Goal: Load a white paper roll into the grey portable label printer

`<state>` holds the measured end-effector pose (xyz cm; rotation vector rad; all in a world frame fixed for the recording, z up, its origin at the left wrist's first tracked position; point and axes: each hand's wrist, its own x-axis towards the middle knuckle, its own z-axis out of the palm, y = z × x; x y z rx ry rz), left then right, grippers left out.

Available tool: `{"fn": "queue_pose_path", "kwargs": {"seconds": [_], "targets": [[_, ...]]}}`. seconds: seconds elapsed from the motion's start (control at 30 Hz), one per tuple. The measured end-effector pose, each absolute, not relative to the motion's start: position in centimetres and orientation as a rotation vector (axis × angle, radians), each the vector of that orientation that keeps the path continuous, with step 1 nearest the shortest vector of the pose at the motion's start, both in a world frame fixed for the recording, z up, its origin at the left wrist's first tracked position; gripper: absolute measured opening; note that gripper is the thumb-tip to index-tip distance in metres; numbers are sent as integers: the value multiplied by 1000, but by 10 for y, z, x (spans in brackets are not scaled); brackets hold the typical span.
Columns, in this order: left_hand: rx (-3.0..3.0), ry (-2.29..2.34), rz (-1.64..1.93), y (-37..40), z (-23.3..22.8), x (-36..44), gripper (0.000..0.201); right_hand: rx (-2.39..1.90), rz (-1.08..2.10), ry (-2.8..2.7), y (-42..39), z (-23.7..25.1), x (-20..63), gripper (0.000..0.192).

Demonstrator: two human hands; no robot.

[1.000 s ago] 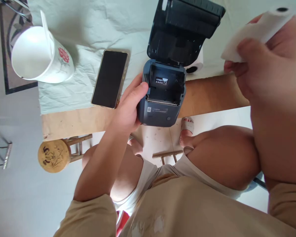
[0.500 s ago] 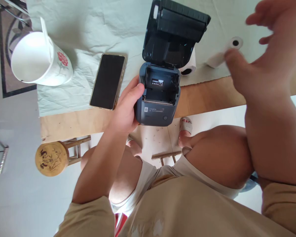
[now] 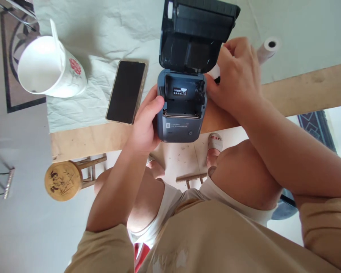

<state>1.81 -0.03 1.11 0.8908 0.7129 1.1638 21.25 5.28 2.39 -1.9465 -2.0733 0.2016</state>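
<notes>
The left hand grips the left side of the label printer at the surface's near edge. The right hand, half a second ago raised with fingers spread, has dropped beside the printer, fingers curled over a white paper roll. The printer's long axis runs away from the person, lid hinged open at the far end. The second roll lies beyond.

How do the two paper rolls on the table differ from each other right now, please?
The thin paper roll lies free on the cloth, fully visible, untouched. The other paper roll sits beside the printer, mostly hidden under the right hand, which closes on it. The free one looks slimmer. Both are white with dark cores.
</notes>
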Motion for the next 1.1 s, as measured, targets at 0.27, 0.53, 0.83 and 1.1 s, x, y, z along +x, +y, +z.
{"fn": "queue_pose_path", "kwargs": {"seconds": [0.27, 0.53, 0.83, 1.1], "targets": [[884, 697, 1155, -1, 12, 17, 27, -1650, 286, -2152, 37, 24, 226, 48], [872, 689, 1169, 1, 9, 18, 28, -1709, 446, -2130, 32, 27, 234, 43], [907, 672, 1147, 3, 4, 15, 30, -1555, 1014, -1459, 29, 30, 233, 36], [897, 714, 1148, 2, 6, 18, 29, -1253, 1058, -1320, 19, 43, 232, 38]]}}
